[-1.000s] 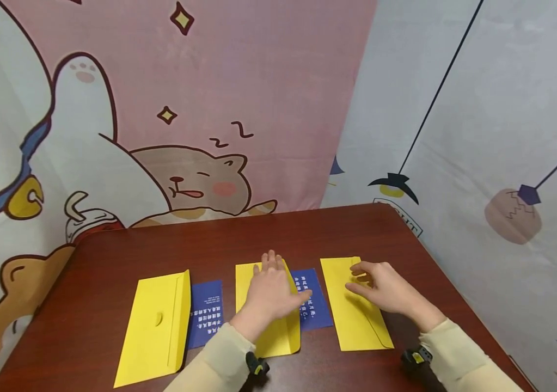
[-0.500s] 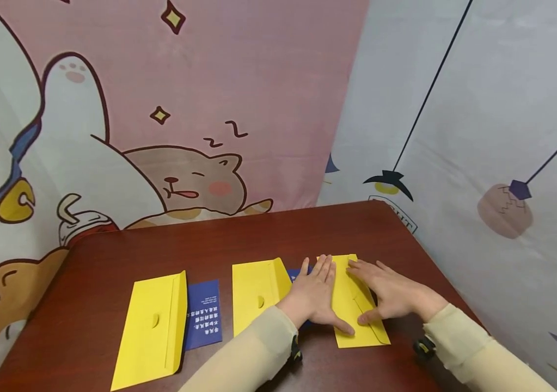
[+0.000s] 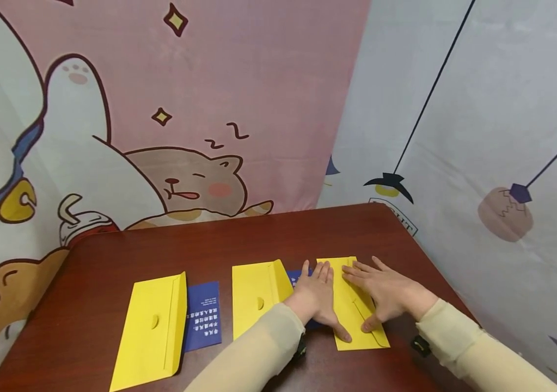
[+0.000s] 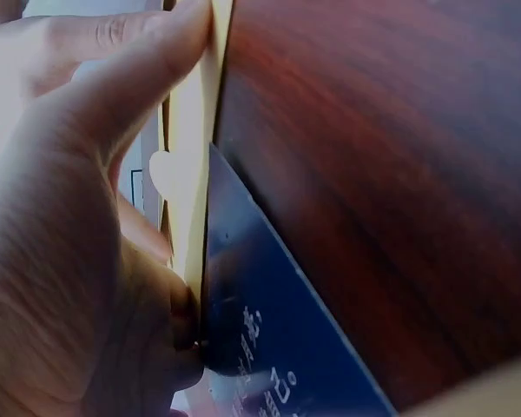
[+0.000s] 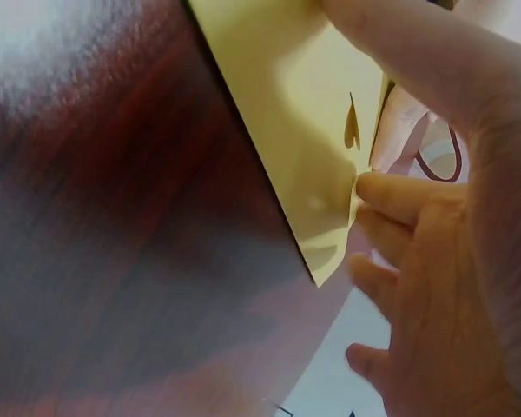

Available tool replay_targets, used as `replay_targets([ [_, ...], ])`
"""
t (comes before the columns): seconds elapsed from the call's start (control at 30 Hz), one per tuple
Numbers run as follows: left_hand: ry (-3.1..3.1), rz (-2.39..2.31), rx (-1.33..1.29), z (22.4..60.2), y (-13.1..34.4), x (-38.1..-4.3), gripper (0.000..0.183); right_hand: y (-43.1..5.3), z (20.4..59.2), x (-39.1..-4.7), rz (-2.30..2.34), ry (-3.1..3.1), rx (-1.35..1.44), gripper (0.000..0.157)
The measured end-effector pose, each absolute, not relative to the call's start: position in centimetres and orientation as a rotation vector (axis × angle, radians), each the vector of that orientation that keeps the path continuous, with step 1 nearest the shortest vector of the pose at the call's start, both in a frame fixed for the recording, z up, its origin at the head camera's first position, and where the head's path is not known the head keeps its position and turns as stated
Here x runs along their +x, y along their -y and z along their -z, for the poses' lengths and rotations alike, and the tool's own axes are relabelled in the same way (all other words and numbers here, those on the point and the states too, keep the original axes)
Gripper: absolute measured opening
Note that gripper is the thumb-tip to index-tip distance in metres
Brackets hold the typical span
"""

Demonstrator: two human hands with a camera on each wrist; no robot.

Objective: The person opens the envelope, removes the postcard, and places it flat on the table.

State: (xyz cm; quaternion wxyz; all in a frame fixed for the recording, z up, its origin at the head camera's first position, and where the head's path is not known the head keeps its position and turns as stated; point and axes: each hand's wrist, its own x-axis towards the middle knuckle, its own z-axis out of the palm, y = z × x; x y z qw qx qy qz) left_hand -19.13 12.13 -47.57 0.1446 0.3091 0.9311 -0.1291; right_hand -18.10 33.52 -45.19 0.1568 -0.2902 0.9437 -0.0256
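Note:
Both hands rest on the rightmost yellow envelope (image 3: 349,307), which lies flat on the table. My left hand (image 3: 316,300) lies along its left edge with fingers straight, its thumb on the lower part. From the other side, my right hand (image 3: 390,291) touches the flap side, fingertips high and thumb low. The envelope's closing tab (image 5: 352,126) shows in the right wrist view. Under and beside my left hand, a blue card (image 4: 269,295) with white lettering is mostly covered in the head view. The middle yellow envelope (image 3: 252,288) is partly hidden by my left sleeve.
At the left lie another yellow envelope (image 3: 146,332) and a blue printed card (image 3: 203,316) beside its flap edge. The dark red wooden table (image 3: 239,234) backs onto a cartoon-printed cloth (image 3: 283,98), with a pale cloth (image 3: 479,136) along the right side.
My left hand has moved right from the middle envelope onto the rightmost one. My right hand has come down onto that envelope and spread its fingers. In the last half second both barely shift.

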Motion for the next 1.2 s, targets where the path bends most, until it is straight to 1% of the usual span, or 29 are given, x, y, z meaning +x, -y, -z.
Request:
replay_targets([
  [0.27, -2.675, 0.409, 0.872, 47.4, -12.4, -19.2, 0.155, -33.3, 44.9, -18.2, -0.019, -2.694, -0.786, 0.126],
  [0.93, -2.648, 0.52, 0.851, 47.2, -12.9, -19.1, 0.154, -34.0, 43.7, -17.8, 0.043, -2.706, -0.785, 0.127],
  [1.2, -2.635, 0.537, 0.84, 47.1, -13.1, -19.1, 0.155, -34.6, 42.8, -17.7, 0.075, -2.713, -0.735, 0.129],
])
